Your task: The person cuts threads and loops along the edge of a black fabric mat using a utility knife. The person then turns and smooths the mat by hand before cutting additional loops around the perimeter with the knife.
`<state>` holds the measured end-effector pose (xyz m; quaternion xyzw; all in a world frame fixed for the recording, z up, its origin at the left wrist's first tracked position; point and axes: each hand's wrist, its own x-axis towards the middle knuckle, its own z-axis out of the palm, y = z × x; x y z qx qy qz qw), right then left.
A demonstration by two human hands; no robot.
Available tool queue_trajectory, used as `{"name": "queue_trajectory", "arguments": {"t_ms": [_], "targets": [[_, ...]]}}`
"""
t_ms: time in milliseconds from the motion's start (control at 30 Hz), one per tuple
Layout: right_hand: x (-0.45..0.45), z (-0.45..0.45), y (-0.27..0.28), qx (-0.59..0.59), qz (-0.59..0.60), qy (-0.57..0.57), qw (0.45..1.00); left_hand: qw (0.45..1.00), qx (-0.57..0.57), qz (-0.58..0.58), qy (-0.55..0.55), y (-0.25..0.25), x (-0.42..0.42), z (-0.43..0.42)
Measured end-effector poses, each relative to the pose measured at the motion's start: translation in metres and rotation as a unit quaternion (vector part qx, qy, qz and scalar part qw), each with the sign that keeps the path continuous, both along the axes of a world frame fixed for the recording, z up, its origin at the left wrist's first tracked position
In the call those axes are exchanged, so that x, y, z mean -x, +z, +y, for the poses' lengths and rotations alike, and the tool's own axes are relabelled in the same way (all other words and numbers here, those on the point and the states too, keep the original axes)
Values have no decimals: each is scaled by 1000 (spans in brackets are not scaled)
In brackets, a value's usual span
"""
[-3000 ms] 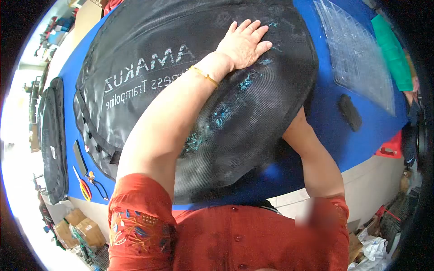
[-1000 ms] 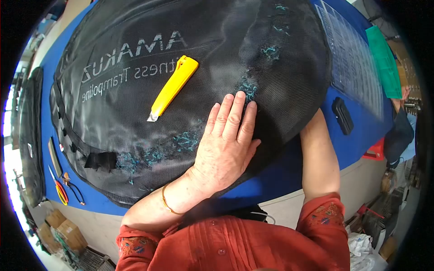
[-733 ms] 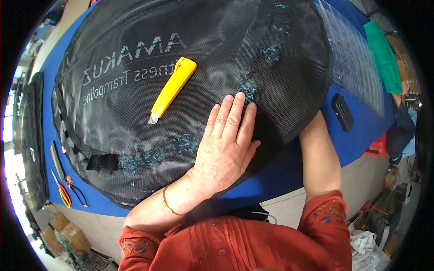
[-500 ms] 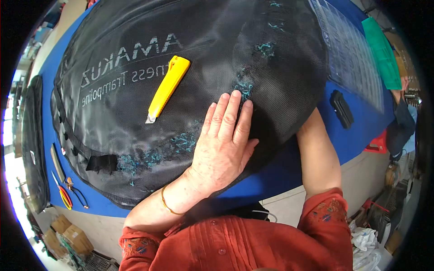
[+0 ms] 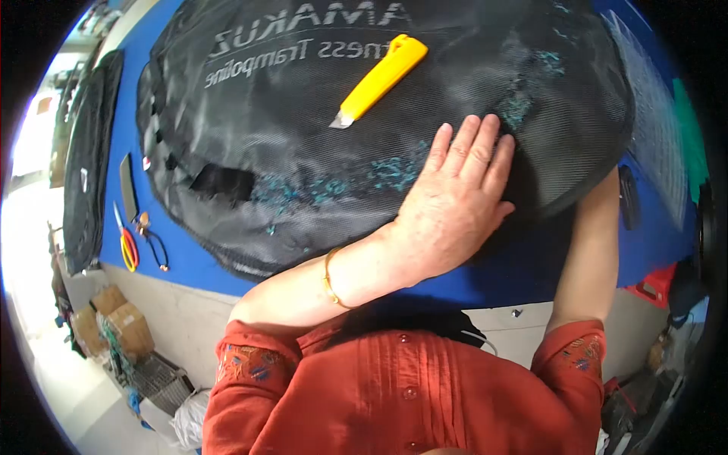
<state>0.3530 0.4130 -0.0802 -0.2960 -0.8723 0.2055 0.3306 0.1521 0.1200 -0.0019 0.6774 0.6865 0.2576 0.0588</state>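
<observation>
While the left hand (image 5: 451, 201) lies palm-down on the black mesh cover (image 5: 303, 136) — fingers straight, slightly parted — the right forearm (image 5: 590, 250) passes beneath its edge, hiding the right hand, whose grip I cannot tell. The cover lies on a blue table (image 5: 523, 277), a yellow cutter (image 5: 384, 78) on top.

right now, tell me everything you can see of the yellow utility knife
The utility knife has a long yellow handle, plastic by its look, with a small opening near its far end. A short silver blade is out at the other end, pointing toward the picture's lower left. It lies diagonally on the black mesh fabric, its handle overlapping the line of mirrored lettering. No hand touches it.
</observation>
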Motion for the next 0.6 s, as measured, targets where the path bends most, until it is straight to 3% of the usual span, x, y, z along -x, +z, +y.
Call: {"name": "queue_trajectory", "arguments": {"t_ms": [333,600], "targets": [[19,45,-15,20,45,39,998,993,77,89,-8,9,5,-49],[27,36,-14,20,60,37,997,994,101,32,2,17,18,-87]]}}
